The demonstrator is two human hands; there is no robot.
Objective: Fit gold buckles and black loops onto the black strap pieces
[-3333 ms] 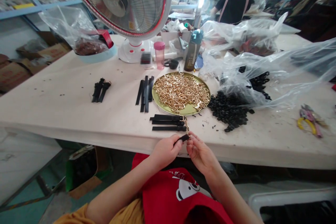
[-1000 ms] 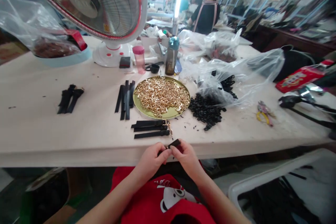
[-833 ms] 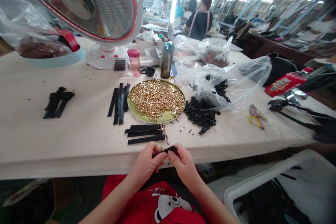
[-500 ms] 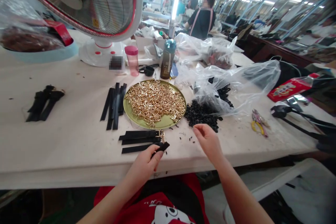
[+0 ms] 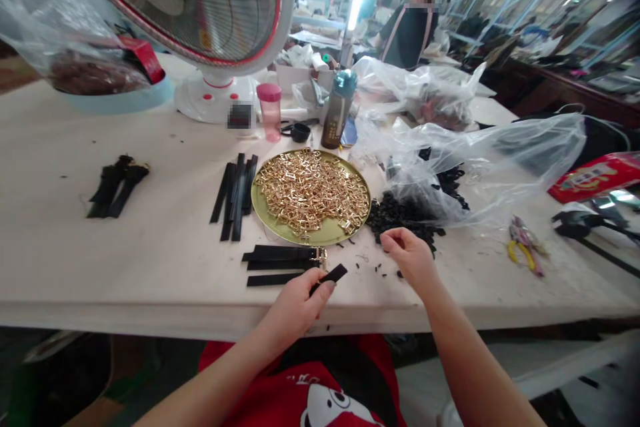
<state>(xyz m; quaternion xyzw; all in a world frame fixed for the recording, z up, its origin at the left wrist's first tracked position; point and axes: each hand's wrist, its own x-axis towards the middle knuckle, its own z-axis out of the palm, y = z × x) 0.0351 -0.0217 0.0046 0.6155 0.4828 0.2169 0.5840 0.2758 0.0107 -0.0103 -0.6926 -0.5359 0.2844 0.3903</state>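
My left hand is closed around a short black strap, whose flat end sticks out past the thumb to the right. My right hand is pinched at the near edge of a heap of small black loops; anything between its fingertips is too small to make out. Just beyond my left hand lie several black straps with gold buckles. Behind them stands a round golden tray piled with gold buckles. Plain black strips lie left of the tray.
A fan stands at the back left, near a pink cup and a dark bottle. Clear plastic partly covers the black heap. Pliers lie at right, bundled straps at far left.
The view has shifted, so the table's things appear further right or left-shifted together. My left hand still holds the strap, and my right hand remains pinched by the black heap.
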